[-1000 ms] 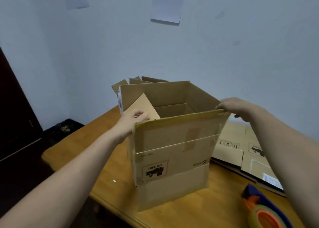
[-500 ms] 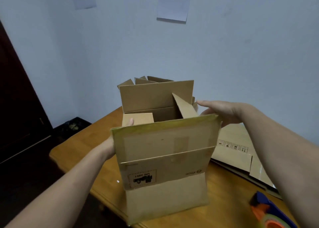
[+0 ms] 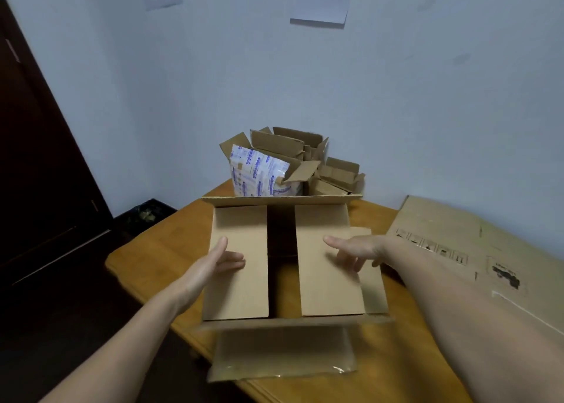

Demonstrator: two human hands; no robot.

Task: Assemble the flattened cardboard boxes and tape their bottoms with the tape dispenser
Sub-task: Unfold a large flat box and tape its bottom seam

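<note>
A pale wall [image 3: 396, 82] is stretching from ten to two o'clock, paper sheets [image 3: 319, 0] hanging at eleven and twelve. A dark door [image 3: 36, 158] is standing at nine, a wooden table [image 3: 143, 259] sitting at six.

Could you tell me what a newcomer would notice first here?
The cardboard box in the middle of the wooden table draws the eye: the left hand and right hand each rest on one folded-in flap, a dark gap between. Behind it stands a pile of open boxes with blue-and-white printed packaging; flattened cardboard lies to the right.
</note>
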